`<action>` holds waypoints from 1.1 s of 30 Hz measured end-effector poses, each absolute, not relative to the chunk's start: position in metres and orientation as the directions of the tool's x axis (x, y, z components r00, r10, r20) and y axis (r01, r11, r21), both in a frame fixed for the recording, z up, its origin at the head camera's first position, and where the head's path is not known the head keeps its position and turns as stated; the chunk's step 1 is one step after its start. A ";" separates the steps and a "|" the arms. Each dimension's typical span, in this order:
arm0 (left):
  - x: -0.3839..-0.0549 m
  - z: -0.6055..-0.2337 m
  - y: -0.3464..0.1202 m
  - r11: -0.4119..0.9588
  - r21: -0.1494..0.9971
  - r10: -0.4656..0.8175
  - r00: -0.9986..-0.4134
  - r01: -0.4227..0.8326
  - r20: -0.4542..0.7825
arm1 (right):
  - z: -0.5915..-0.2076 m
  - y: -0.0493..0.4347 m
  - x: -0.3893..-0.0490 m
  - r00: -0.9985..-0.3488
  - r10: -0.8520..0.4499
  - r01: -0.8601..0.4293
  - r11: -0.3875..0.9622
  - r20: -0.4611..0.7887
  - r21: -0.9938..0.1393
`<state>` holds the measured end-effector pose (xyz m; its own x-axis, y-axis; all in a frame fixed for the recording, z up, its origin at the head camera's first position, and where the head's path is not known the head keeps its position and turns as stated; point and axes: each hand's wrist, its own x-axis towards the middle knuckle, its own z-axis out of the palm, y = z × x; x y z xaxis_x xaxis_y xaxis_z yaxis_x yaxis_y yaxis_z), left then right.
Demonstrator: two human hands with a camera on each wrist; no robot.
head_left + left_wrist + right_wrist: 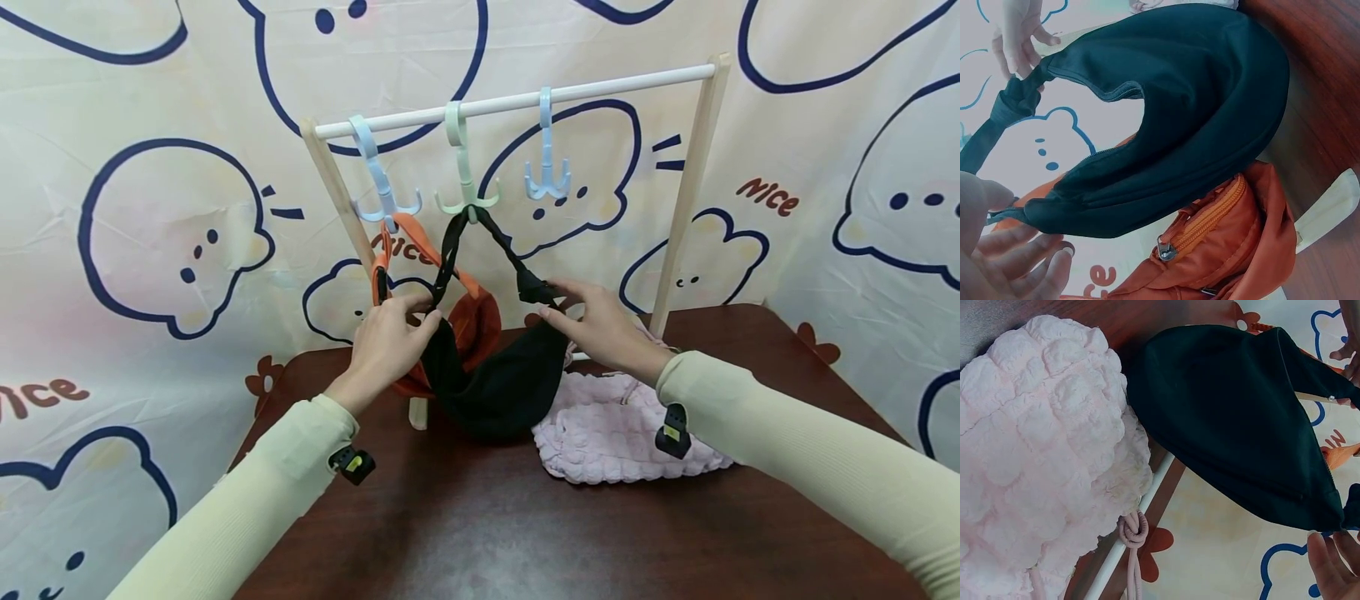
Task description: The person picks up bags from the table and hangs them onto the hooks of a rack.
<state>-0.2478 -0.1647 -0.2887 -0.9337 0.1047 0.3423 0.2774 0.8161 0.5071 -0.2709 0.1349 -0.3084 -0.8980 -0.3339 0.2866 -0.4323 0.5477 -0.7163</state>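
A black shoulder bag (502, 383) hangs by its strap (450, 250) from the middle, green hook (465, 179). My left hand (393, 337) pinches the left end of the bag, where the strap begins. At the other end, just under a knot (534, 287) in the strap, my right hand (600, 325) pinches the fabric between thumb and fingers. In the left wrist view the bag's zipped opening (1125, 92) gapes between both ends. Behind it, an orange bag (476, 325) hangs from the left blue hook (382, 187), partly hidden.
A pink quilted bag (600, 433) lies on the brown table (480, 517) at the right, its knotted cord (1133, 530) near a low white bar (1104, 569). The rack's white rail (592, 87) also carries a blue hook (547, 158). Wooden posts (690, 192) flank it.
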 end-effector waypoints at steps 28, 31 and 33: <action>-0.239 -0.285 -0.177 0.833 0.477 0.091 -0.921 0.279 0.379 | -0.309 0.157 -0.265 -0.906 -0.277 -0.422 0.595 0.319 -0.684; -0.239 -0.286 -0.178 0.836 0.476 0.087 -0.923 0.273 0.376 | -0.309 0.159 -0.264 -0.902 -0.276 -0.431 0.596 0.331 -0.677; -0.238 -0.286 -0.179 0.836 0.478 0.086 -0.924 0.270 0.372 | -0.309 0.160 -0.263 -0.903 -0.274 -0.430 0.601 0.331 -0.674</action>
